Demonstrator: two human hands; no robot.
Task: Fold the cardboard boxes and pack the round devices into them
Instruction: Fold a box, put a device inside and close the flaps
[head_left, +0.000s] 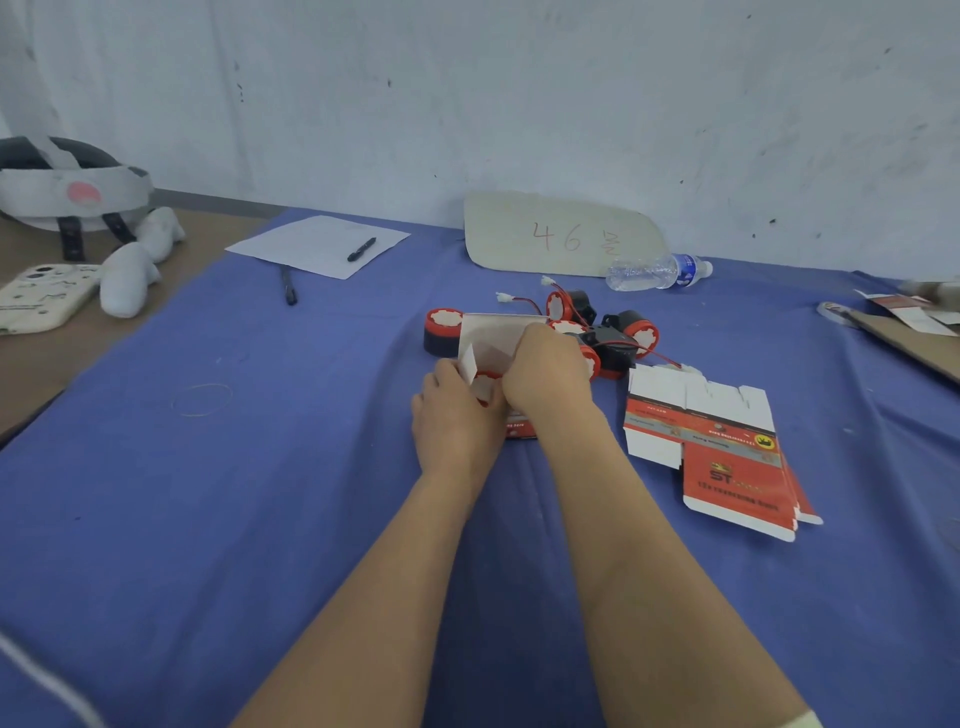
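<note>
Your left hand (457, 410) curls round the near end of one half-folded box (493, 335), thumb against a white flap. Your right hand (545, 369) grips the same box from above. One round device (485, 387) sits in the box's open mouth between your hands, above the blue cloth (260, 493). From the left edge you have one white headset (72, 192), two white controllers (132, 275), one phone (41, 299), one sheet of paper (311, 241) with one pen (362, 249) on it, a second pen (288, 286) just beside the sheet, and one thin rubber band (200, 400). Around the far side of the box lie five loose round devices (443, 330), red-faced, black-bodied, some wired. Behind them are one card marked 46 (561, 234) and one water bottle (657, 270) on its side. Right of your hands lies a stack of flat boxes (727, 457), at least two.
</note>
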